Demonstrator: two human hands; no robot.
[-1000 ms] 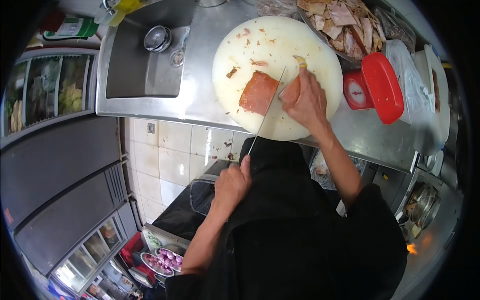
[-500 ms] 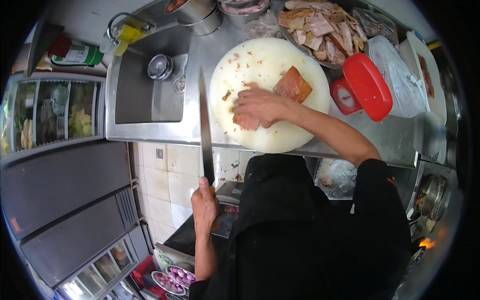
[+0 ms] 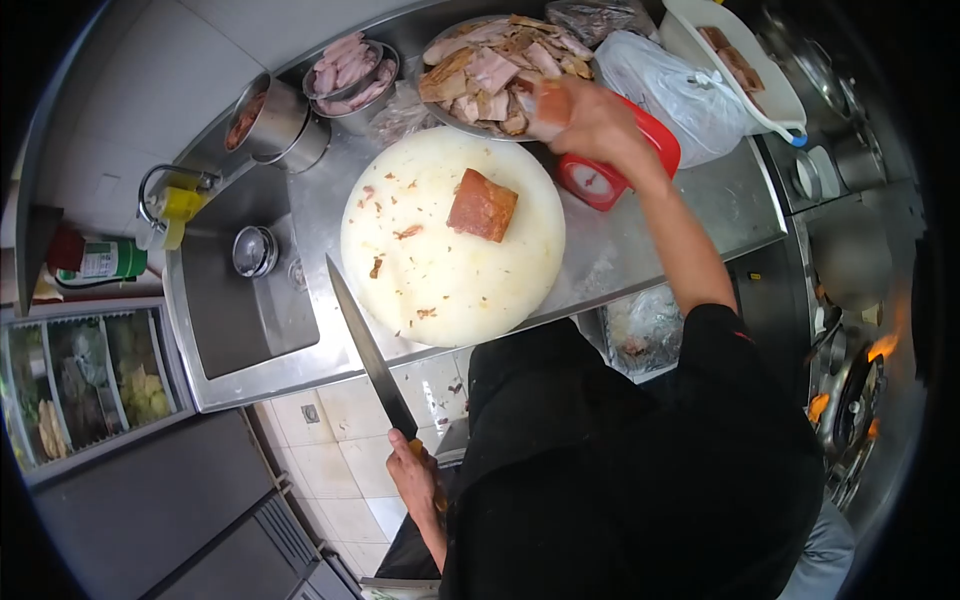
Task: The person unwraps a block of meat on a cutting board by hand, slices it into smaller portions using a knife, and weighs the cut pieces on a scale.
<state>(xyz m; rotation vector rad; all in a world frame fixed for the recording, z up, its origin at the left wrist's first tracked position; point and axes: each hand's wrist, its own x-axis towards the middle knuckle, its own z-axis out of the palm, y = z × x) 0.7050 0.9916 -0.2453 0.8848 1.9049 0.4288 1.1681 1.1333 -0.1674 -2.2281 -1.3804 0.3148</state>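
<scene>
My left hand (image 3: pixel 412 470) is closed round the yellow handle of a long knife (image 3: pixel 372 350), whose blade points up and left past the board's left edge. On the round white cutting board (image 3: pixel 450 280) lies a block of brown-skinned meat (image 3: pixel 482 206), with small scraps around it. My right hand (image 3: pixel 602 128) grips a smaller piece of meat (image 3: pixel 552 104), blurred by motion. That piece is at the right edge of a large metal bowl of sliced meat (image 3: pixel 490 70). Just below the hand stands a red scale (image 3: pixel 590 182), its pan partly hidden by the wrist.
A sink (image 3: pixel 240 300) with a small metal bowl lies left of the board. Metal pots (image 3: pixel 295 140) and bowls of pale meat (image 3: pixel 350 75) stand at the back. White plastic bags (image 3: pixel 670 95) and a white tub (image 3: pixel 775 95) are at the right. Flames (image 3: pixel 882 347) show far right.
My right hand has lifted the smaller piece off the board and moved up and right to the bowl and scale. The knife stays in my left hand. The view has shifted and turned.
</scene>
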